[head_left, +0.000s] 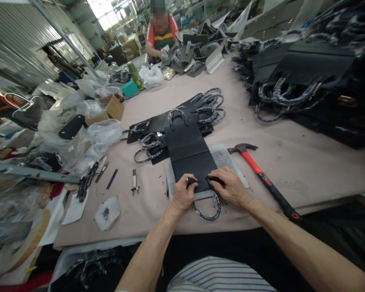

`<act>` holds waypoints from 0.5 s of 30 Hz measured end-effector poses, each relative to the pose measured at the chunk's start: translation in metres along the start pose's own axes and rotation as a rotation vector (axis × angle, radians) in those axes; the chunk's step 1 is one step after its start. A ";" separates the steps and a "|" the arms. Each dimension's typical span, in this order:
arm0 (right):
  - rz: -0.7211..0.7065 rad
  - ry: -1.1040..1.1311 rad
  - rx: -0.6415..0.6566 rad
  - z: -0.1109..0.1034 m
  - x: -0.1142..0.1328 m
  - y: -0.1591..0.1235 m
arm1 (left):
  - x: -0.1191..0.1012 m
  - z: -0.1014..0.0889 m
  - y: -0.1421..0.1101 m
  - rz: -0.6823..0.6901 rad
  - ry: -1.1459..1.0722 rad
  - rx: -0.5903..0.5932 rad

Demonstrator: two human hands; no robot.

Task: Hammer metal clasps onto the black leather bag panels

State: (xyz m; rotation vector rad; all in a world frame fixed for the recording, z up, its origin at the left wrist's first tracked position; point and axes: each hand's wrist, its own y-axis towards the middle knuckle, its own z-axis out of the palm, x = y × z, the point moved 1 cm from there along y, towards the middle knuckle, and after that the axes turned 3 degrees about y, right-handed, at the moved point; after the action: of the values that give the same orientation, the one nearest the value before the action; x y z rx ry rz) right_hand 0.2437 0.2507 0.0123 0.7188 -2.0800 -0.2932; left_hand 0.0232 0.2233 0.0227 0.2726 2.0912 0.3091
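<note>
A flat black bag panel (187, 152) lies lengthwise in front of me, its near end on a pale slab (226, 158). At that near end a plastic-wrapped bag handle (207, 218) loops toward me. My left hand (184, 194) is closed, pinching a dark piece that looks like one end tab of this handle. My right hand (231, 187) is closed on the black tab at the other end. Fingers cover where the tabs meet the panel. Another wrapped handle (177, 114) stands at the panel's far end.
A red-and-black claw hammer (258, 170) lies right of the slab. Several black bag panels (158, 123) lie behind, and more are piled (313, 61) at right. Small tools, a caliper-like one (135, 182) and a plastic bag (107, 213) lie left. A person (161, 34) works across the table.
</note>
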 end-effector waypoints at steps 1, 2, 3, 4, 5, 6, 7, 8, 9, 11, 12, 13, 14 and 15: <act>0.000 0.005 0.009 0.000 0.000 0.000 | 0.000 0.000 0.000 0.004 0.005 -0.007; 0.001 0.012 0.016 0.000 0.000 0.000 | 0.000 0.000 -0.001 0.010 0.011 -0.012; 0.001 0.020 0.025 -0.001 0.000 0.000 | 0.001 0.000 -0.001 0.017 0.016 -0.016; -0.004 0.026 0.032 -0.002 0.001 0.001 | 0.001 0.000 -0.001 0.020 0.019 -0.018; -0.011 0.027 0.036 -0.004 0.002 0.002 | 0.001 0.000 0.000 0.019 0.020 -0.017; -0.017 0.016 0.035 -0.007 0.003 0.002 | 0.000 0.000 0.000 0.015 0.021 -0.012; -0.019 -0.009 0.021 -0.012 0.003 0.002 | -0.001 0.000 0.001 0.008 0.022 -0.004; -0.014 -0.050 -0.009 -0.018 0.002 0.001 | -0.002 0.000 0.002 0.000 0.024 0.005; 0.002 -0.110 -0.056 -0.026 0.000 -0.001 | -0.004 -0.001 0.003 -0.009 0.026 0.015; 0.077 -0.272 -0.168 -0.046 -0.009 -0.010 | -0.008 -0.001 0.005 -0.020 0.036 0.034; 0.133 -0.366 -0.206 -0.056 -0.016 -0.017 | -0.009 -0.001 0.006 -0.024 0.040 0.043; 0.202 -0.460 -0.219 -0.066 -0.023 -0.024 | -0.010 -0.001 0.007 -0.026 0.044 0.053; 0.274 -0.547 -0.200 -0.075 -0.031 -0.033 | -0.010 -0.001 0.007 -0.029 0.045 0.062; 0.342 -0.615 -0.152 -0.082 -0.039 -0.041 | -0.010 -0.001 0.008 -0.031 0.043 0.068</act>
State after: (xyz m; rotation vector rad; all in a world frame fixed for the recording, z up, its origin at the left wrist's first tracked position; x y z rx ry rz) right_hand 0.3431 0.2453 0.0147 0.1742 -2.6730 -0.5186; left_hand 0.0274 0.2273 0.0335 0.2761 2.1489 0.2272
